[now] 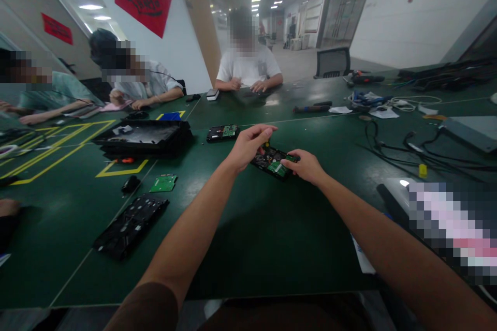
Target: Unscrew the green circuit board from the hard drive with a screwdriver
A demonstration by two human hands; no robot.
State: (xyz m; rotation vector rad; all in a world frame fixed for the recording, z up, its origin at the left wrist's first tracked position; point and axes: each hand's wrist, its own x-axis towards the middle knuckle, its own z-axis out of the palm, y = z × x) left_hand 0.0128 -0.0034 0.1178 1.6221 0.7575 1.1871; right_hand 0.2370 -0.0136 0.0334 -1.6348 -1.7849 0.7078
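Observation:
A black hard drive (272, 162) with a green circuit board facing up lies on the dark green table (240, 238), a little beyond arm's middle reach. My left hand (248, 145) hovers over its far left end, fingers curled around a small yellow-tipped tool that touches the drive. My right hand (306, 165) rests on the drive's right end, thumb and fingers pressing on the board. Both forearms stretch out from the bottom of the head view.
A second drive (222, 133) lies beyond. To the left are a black tray (143, 138), a loose green board (163, 183), a flat black cover (130, 225) and a red-handled screwdriver (123, 160). Cables (407, 147) tangle at right. Three other people sit at the table's far side.

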